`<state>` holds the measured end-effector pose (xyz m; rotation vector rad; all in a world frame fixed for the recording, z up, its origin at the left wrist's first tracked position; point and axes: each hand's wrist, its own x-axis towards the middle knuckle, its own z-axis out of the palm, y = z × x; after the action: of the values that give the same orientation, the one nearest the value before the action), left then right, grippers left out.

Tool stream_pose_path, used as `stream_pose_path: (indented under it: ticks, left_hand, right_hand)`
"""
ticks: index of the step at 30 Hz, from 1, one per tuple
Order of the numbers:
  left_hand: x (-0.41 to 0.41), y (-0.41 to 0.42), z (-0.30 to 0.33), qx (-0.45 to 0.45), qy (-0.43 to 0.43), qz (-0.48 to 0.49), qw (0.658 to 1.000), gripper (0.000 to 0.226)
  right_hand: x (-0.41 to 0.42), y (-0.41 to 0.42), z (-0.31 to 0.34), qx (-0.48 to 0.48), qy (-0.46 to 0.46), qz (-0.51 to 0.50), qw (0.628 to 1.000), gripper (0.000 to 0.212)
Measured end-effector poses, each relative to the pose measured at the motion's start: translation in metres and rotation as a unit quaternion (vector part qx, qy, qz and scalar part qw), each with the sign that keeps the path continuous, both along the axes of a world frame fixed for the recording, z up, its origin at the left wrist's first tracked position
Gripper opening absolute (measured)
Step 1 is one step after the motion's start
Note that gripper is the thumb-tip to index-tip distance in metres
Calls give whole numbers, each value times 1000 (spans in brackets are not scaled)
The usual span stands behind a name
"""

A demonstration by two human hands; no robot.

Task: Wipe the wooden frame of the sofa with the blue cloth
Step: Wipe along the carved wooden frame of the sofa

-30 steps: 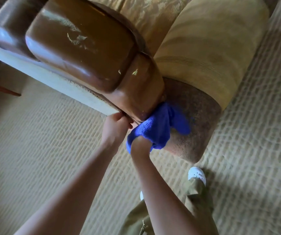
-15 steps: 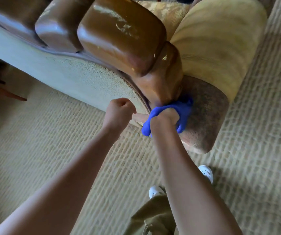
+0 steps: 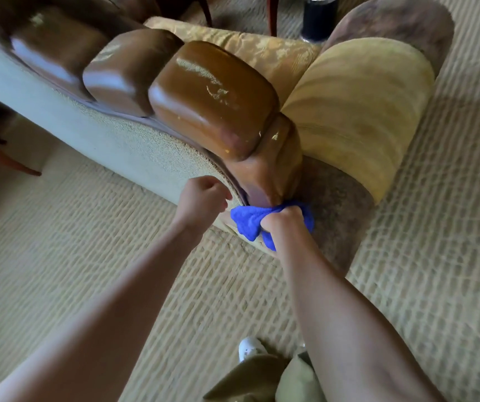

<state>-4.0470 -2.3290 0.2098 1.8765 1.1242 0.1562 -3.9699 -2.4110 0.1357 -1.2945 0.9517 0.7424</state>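
Note:
The sofa's glossy brown wooden frame (image 3: 212,100) runs along the top of the backrest and drops in a narrow post (image 3: 267,172) at the corner. My right hand (image 3: 283,224) grips the bunched blue cloth (image 3: 247,224) and presses it against the foot of that post. My left hand (image 3: 201,200) is curled in a loose fist beside the sofa's pale fabric back (image 3: 134,152), holding nothing that I can see.
The yellow rolled armrest (image 3: 360,117) with its brown end panel (image 3: 337,204) lies right of the cloth. Woven beige carpet (image 3: 87,245) covers the floor. A dark cylinder (image 3: 318,15) and red chair legs stand beyond the sofa. My white shoe (image 3: 248,348) is below.
The view has pulled back and tilted, showing more of the frame. My right hand has shifted the cloth lower at the post's foot. My left hand stays beside the sofa back.

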Motion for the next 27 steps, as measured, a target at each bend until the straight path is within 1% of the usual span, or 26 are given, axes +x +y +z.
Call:
stream_pose_path:
  ticks: [1,2,3,4,5,6,7,9,10,11,12,13,14,15,16,17,18,19,20,24,25,26,27]
  left_hand:
    - [2,-1,-3,-5,2,5,1000,29]
    - [4,-4,-5,-12,5,12,1000,29]
    - [5,-8,-8,-20,12,16,1000,29]
    - [6,-11,-10,-29,18,19,999,29]
    - [7,-15,-12,-37,24,22,999,28]
    - [8,-18,-12,-43,28,28,998,28]
    - [7,-21,-13,-45,32,36,998,28]
    - [7,-21,-14,-39,37,54,997,27]
    - [7,-19,-13,-30,43,65,997,26]
    - [6,-18,-13,-17,51,75,996,24]
    - [5,-17,-13,-4,57,82,995,22]
    - [4,-16,-12,4,62,85,994,20]
    - [3,-17,-10,10,66,86,994,19]
    - [1,-18,-10,14,69,88,994,19]
    - [0,-19,-10,17,67,92,993,21]
    - [-2,-21,-10,16,65,99,993,23]
    - [-3,-23,-10,15,64,104,992,24]
    - [-4,-24,-10,13,66,106,992,25]
    - [-4,-27,-10,10,70,105,992,26]
    - [-9,-35,-5,-6,71,91,993,21]
    - [-10,-35,-2,-8,65,90,994,20]
    - [-11,-36,3,-8,58,91,994,20]
    - [-12,-36,8,-7,48,94,994,21]
  right_hand:
    - [4,-2,-10,83,55,-129,987,57]
    - [2,-6,-8,162,112,-245,949,55]
    - [1,-12,-7,153,94,-193,965,49]
    - [-5,-13,-6,113,91,-130,981,37]
    - [-10,-17,-8,123,78,-40,989,28]
    - [-16,-16,-2,170,103,-6,980,29]
    - [-17,-13,-4,227,139,-62,962,39]
    - [-5,-5,2,237,134,-211,939,70]
    - [-1,-1,5,246,165,-253,921,79]
    - [-3,-3,20,253,166,-209,930,77]
    - [-3,-12,41,238,146,-161,947,62]
    - [-2,-19,51,230,134,-112,958,40]
    - [-5,-26,62,238,152,-114,952,28]
    - [-6,-23,60,212,136,-185,950,29]
    - [-4,-18,57,225,161,-313,909,26]
    - [0,-10,52,192,146,-349,906,27]
    - [7,-6,39,149,148,-355,911,40]
    - [10,1,35,113,150,-356,915,48]
    - [9,4,32,113,157,-345,918,50]
    - [3,-8,47,206,198,-270,920,41]
    - [5,-7,50,246,209,-238,916,37]
    - [7,-7,57,294,230,-204,905,36]
    - [9,-8,66,318,232,-182,901,39]
